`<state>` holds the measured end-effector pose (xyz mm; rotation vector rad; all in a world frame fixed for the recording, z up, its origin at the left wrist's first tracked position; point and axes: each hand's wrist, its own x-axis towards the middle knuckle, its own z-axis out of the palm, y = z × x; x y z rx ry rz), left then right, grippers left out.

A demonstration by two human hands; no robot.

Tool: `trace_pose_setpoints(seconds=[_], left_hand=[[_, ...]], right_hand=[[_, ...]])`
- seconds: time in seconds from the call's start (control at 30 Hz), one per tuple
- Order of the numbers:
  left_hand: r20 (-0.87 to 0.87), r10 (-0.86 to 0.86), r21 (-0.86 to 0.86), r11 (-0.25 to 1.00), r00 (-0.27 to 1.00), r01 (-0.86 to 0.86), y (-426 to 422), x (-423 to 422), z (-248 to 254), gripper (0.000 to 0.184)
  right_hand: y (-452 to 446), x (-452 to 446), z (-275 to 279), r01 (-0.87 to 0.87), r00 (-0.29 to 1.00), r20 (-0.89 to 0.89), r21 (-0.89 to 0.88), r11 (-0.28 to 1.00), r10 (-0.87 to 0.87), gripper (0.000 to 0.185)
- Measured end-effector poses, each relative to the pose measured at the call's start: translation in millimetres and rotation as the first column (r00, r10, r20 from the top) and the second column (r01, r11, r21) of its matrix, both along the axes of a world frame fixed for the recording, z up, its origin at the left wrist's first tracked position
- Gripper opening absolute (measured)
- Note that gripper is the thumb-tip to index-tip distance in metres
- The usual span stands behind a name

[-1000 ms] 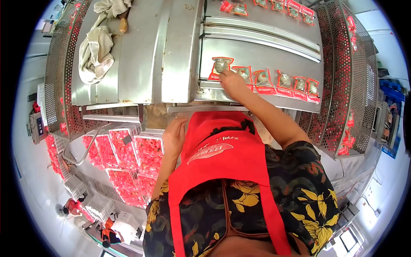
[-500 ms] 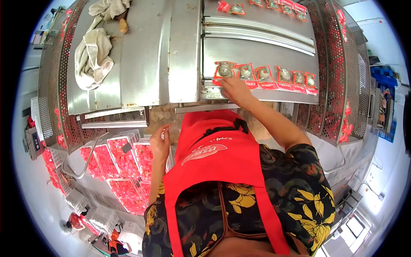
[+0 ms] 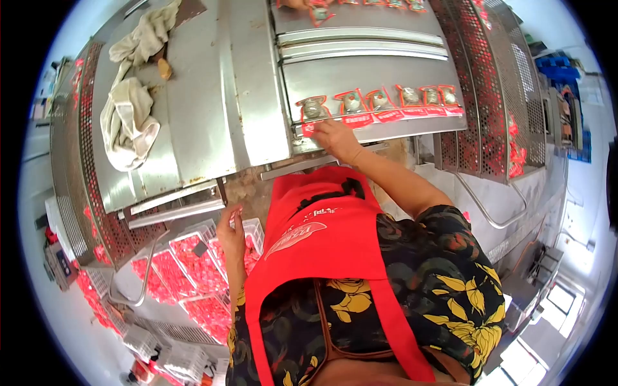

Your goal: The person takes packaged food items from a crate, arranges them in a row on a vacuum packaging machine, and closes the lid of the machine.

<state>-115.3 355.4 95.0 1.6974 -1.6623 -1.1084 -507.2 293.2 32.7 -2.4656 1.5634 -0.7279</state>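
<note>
My right hand [image 3: 336, 140] is at the front edge of the steel table, its fingers closed on the red lower end of the leftmost packet [image 3: 313, 107]. That packet is clear and red, with a round grey-green item inside. Several similar packets [image 3: 380, 100] lie in a row to its right along the same edge. Below the table edge and in front of the apron, my left hand [image 3: 232, 226] is raised and holds nothing, its fingers loosely bent and apart.
A metal rail [image 3: 360, 45] crosses the table, with more packets [image 3: 393, 3] and another person's hand [image 3: 297, 3] beyond it. Crumpled cloths [image 3: 131, 122] lie at the left. Perforated metal guards [image 3: 496, 90] flank the table. Crates of red packets [image 3: 193, 254] stand at lower left.
The view has turned and shifted, so the table appears tilted. My right hand stays at the leftmost packet, which now sits farther from its neighbour. Another hand has appeared at the far side.
</note>
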Motion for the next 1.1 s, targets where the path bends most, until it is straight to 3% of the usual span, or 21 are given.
trace_pose_setpoints(seconds=[0.1, 0.23, 0.27, 0.37, 0.47, 0.57, 0.63, 0.73, 0.93, 1.03, 1.1], left_hand=[[0.023, -0.002, -0.007, 1.000, 1.000, 0.002, 4.2, 8.1, 5.3, 0.015], [0.017, 0.054, 0.010, 0.999, 0.998, -0.054, 10.1, 21.6, -0.4, 0.015], [0.056, 0.039, 0.019, 0.999, 0.998, -0.040, 9.5, 25.4, -2.7, 0.015], [0.049, 0.030, 0.031, 0.999, 0.998, -0.031, 5.5, 27.3, -1.5, 0.015], [0.053, 0.023, 0.022, 0.999, 0.998, -0.024, 2.5, 33.4, -5.8, 0.015], [0.023, 0.026, 0.015, 1.000, 0.999, -0.026, 2.4, 38.4, -11.2, 0.015], [-0.002, 0.049, 0.022, 0.999, 0.999, -0.049, 4.3, 40.1, -15.7, 0.015], [-0.007, 0.016, 0.035, 0.999, 1.000, -0.015, 4.4, 39.3, -19.8, 0.013], [-0.002, -0.017, 0.034, 0.999, 1.000, 0.017, -1.1, 30.5, -12.9, 0.013], [0.000, -0.022, 0.023, 0.999, 1.000, 0.022, 2.0, 35.7, -16.3, 0.014], [0.008, -0.019, 0.011, 1.000, 1.000, 0.019, 4.4, 39.5, -22.3, 0.013]], right_hand=[[19.6, -7.7, 35.0, 0.079, 0.989, 0.122, 0.015, 0.997, -0.080, 0.026], [24.9, -57.4, 25.3, 0.366, 0.930, 0.007, -0.078, 0.928, -0.366, 0.027], [26.9, -66.2, 17.3, 0.336, 0.939, -0.054, -0.046, 0.941, -0.339, 0.021], [28.9, -68.8, 5.4, 0.289, 0.957, -0.011, 0.013, 0.957, -0.289, 0.016], [35.7, -56.4, 7.9, 0.278, 0.959, 0.031, 0.096, 0.956, -0.282, 0.021], [44.6, -61.6, 35.9, 0.359, 0.933, 0.029, -0.046, 0.932, -0.358, 0.027], [53.1, -76.4, 39.7, 0.420, 0.907, -0.022, 0.002, 0.907, -0.420, 0.034], [54.5, -88.7, 23.3, 0.329, 0.944, -0.028, -0.010, 0.944, -0.329, 0.027], [48.0, -87.0, 9.3, 0.320, 0.947, -0.043, 0.084, 0.944, -0.317, 0.029], [56.4, -96.4, 33.7, 0.450, 0.893, 0.031, -0.075, 0.890, -0.449, 0.029], [62.8, -123.6, 20.7, 0.542, 0.835, -0.032, -0.124, 0.831, -0.549, 0.031]])
